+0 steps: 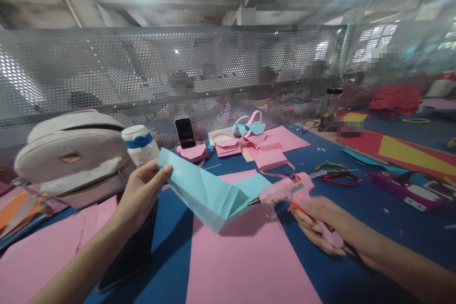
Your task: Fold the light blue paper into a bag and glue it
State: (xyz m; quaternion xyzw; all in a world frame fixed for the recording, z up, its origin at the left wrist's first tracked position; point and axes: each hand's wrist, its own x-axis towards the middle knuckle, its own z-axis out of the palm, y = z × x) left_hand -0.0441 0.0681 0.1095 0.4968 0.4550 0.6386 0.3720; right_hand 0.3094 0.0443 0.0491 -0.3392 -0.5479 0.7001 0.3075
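Observation:
My left hand (147,185) pinches the upper left corner of a folded light-blue paper piece (203,190), tilted above the table. Wrapped round the handle of a pink hot glue gun (288,192) is my right hand (317,223), with fingers near its orange trigger. The gun's metal nozzle points left and meets or nearly meets the right-hand folds of the blue paper; whether they touch I cannot tell. Beneath both lies a large pink paper sheet (245,266) on the blue tabletop (171,247). No glue can be made out at the nozzle.
Small pink paper bags (272,159), a phone (185,133) and a white bottle (140,145) stand behind. A backpack (74,156) sits left. Scissors (338,175) and a purple device (409,190) lie right. A perforated metal partition (142,66) closes the far side.

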